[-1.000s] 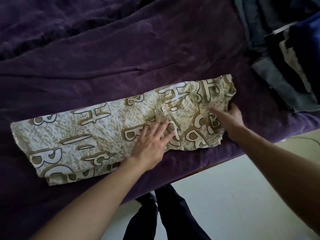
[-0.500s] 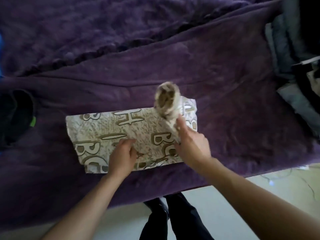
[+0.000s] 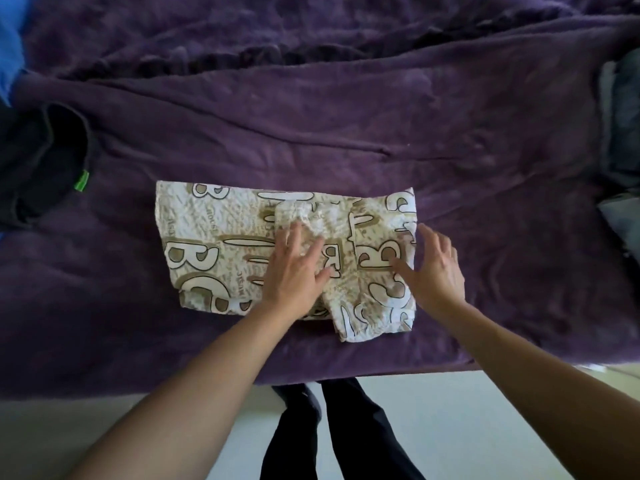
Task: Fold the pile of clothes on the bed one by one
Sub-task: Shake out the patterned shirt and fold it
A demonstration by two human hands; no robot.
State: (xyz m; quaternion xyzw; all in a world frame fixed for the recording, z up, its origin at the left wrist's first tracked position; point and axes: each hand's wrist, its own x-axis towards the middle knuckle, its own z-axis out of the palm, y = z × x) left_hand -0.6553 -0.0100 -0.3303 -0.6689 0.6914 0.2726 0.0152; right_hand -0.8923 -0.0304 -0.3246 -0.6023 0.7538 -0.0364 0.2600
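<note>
The fingers [image 3: 290,239] of the left hand [image 3: 294,275] lie straight and released, pressing flat on the cream, letter-printed fabric garment [image 3: 207,237], which is folded into a rectangle at the frame's centre. The right hand [image 3: 438,271], its fingers splayed and holding nothing, is at the garment's right edge. The garment lies on a purple plush bed blanket [image 3: 311,133]. A black garment with a green tag [image 3: 38,161] lies at the left edge.
</note>
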